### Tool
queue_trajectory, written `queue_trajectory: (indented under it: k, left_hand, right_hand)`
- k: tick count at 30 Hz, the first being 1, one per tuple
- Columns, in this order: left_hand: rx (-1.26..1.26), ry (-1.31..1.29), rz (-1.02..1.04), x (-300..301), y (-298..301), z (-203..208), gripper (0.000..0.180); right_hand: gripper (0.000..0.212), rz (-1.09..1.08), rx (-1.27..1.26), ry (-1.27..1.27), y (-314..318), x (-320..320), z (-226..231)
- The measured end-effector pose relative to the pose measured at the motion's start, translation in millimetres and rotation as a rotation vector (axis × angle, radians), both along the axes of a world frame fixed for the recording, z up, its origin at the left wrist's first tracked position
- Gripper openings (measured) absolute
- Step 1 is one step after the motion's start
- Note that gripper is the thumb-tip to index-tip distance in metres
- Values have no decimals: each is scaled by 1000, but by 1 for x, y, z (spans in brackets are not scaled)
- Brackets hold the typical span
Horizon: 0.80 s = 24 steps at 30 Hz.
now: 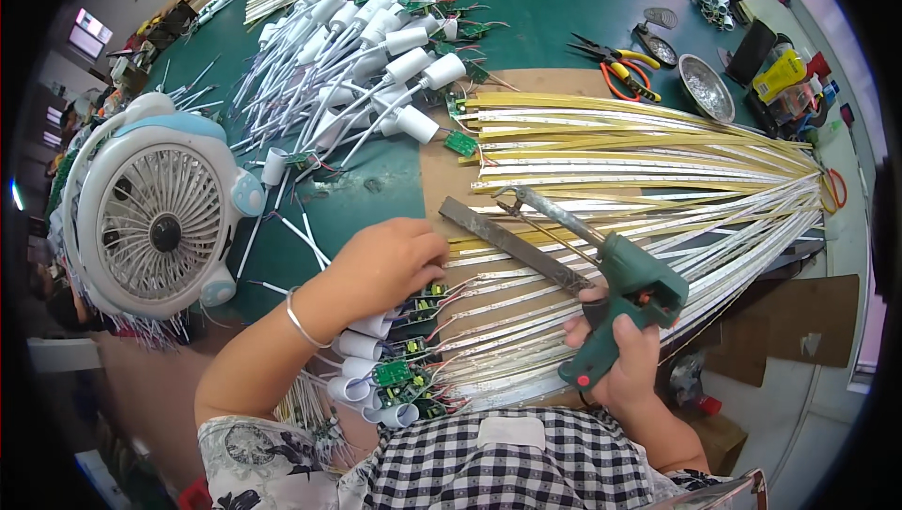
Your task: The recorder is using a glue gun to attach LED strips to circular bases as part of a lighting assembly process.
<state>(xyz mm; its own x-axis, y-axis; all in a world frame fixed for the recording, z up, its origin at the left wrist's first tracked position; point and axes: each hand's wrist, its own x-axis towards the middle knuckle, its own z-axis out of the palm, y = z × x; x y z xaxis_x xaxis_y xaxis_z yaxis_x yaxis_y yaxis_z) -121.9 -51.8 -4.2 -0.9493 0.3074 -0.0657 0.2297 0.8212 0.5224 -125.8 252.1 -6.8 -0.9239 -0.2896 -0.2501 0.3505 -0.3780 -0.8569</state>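
Note:
My right hand (628, 360) is closed around the grip of a green soldering gun (620, 294), its metal barrel pointing up and left over a fan of LED strips (526, 299). Close to the strips' left ends, my left hand (390, 261) is closed, its fingertips pressed together; what they hold is hidden. Just below that hand, small green circuit boards (392, 374) are joined by thin wires to the strips and sit beside white lamp caps (360, 345). A dark flat metal bar (512, 245) lies slantwise across the strips, between my two hands.
White lamp caps with cables and boards (376, 50) are heaped at the back. A white and blue fan (160, 219) stands at left. Pliers and scissors (625, 73) and a metal bowl (705, 87) lie back right. Cardboard (437, 158) partly covers the green table (366, 195).

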Motion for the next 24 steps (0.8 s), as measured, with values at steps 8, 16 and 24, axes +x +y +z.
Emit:
queue_trajectory:
  k: [8,16,24]
  left_hand:
    - [-23,-147,-139,-16,-16,12,14]
    - [-309,592,36,-87,-32,10,23]
    - [-305,554,-111,-102,-15,-4,32]
  right_hand:
    - [58,-32,0,62,15,1,10]
    - [50,-174,10,117,19,-1,12]
    - [49,-200,8,137,27,5,10]
